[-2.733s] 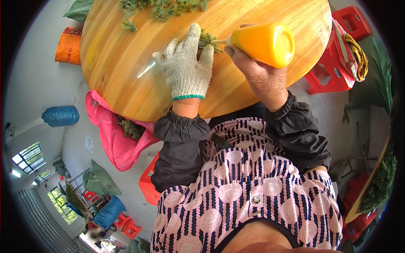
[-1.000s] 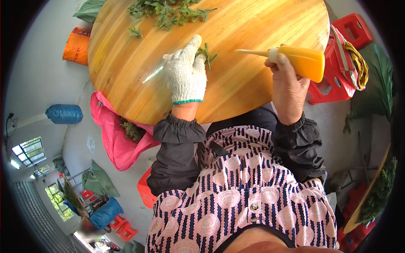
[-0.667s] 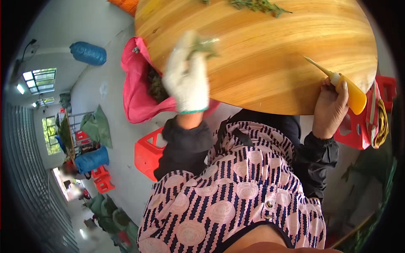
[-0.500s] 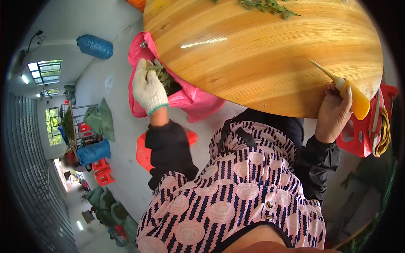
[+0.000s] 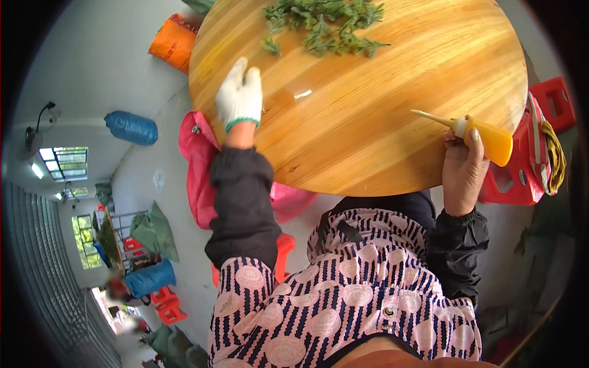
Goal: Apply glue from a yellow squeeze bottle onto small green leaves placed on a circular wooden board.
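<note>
Orange-handled knife [image 5: 477, 134] gripped in the bare right hand [image 5: 463, 175] at the round wooden table [image 5: 392, 92] edge — gloved left hand [image 5: 239, 98] open, flat on the wood near the green sprigs [image 5: 325, 24].

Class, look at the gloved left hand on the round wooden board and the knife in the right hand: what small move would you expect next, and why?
Probably the left hand reaches up the board to the green sprigs and draws some nearer. It lies flat and empty on the wood, apart from the sprigs, while the right hand grips the yellow-handled knife at the rim, far from any greens.
</note>
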{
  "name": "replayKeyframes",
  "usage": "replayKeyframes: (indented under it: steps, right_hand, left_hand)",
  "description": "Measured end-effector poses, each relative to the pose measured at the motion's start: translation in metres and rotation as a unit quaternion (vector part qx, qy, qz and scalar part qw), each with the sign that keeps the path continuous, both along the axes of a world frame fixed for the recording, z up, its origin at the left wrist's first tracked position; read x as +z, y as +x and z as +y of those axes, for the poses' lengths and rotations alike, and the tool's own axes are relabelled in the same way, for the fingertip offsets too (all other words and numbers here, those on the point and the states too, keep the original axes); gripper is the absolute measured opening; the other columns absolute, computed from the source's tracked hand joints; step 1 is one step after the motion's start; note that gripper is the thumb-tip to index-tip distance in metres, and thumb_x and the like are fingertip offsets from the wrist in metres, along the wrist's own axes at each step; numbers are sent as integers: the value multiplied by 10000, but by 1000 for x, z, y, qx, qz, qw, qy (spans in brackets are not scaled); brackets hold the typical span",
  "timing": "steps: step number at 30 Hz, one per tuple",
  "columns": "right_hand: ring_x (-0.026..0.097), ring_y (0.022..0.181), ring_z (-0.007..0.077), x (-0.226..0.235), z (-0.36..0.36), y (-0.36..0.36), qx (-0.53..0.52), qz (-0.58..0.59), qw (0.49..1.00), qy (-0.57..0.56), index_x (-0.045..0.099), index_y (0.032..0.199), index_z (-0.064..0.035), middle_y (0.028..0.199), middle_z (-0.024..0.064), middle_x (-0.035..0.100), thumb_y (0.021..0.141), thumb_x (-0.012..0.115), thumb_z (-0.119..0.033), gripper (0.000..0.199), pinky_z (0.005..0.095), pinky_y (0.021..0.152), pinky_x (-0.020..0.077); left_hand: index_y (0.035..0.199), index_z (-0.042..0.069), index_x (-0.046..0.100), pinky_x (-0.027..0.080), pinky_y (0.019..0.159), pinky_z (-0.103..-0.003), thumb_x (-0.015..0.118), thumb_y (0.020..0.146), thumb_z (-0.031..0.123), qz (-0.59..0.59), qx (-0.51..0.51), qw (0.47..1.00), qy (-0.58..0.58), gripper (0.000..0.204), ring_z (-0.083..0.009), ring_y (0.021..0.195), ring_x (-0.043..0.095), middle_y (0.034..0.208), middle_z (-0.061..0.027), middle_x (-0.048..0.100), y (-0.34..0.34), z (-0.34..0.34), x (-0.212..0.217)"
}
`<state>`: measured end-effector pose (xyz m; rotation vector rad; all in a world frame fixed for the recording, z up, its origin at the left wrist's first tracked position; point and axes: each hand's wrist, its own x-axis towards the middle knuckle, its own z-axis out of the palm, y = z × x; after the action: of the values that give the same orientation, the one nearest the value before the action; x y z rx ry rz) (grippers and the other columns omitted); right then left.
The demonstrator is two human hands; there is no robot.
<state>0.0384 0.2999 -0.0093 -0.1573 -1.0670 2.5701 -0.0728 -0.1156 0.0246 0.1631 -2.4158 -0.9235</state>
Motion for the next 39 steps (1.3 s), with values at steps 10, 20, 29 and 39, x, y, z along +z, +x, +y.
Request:
replayKeyframes:
  steps: [10,20,29,39]
  right_hand:
    - [657,973,195,10,-9,-4,-36,-31,999,-18,582,1214,-65,1103,86,682,966,706,-89,278,377,832,530]
    - [658,946,207,12,-5,-6,2,-5,1000,-25,614,1167,-27,1067,107,699,961,710,-103,239,377,827,535]
    - [652,931,206,14,-2,-1,-16,-29,999,-26,624,1147,-12,1064,109,694,969,702,-104,215,387,824,543]
    - [646,917,207,12,3,-3,-16,-24,999,-14,618,1158,-4,1059,116,692,972,703,-114,232,383,829,542]
  left_hand:
    - [1237,134,632,557,777,-449,690,911,257,-117,123,980,-103,353,-312,826,722,910,-121,729,-48,69,-15]
    - [1459,-49,525,458,619,-215,691,932,3,20,-57,995,81,555,-40,644,496,746,48,589,84,145,-4]
    - [1425,67,598,535,758,-358,702,865,3,150,-215,947,-187,573,-227,785,629,912,-75,720,28,148,20]
    - [1471,148,576,565,850,-365,641,894,-28,6,-200,973,-116,606,-276,957,709,1132,-170,733,25,128,-10]
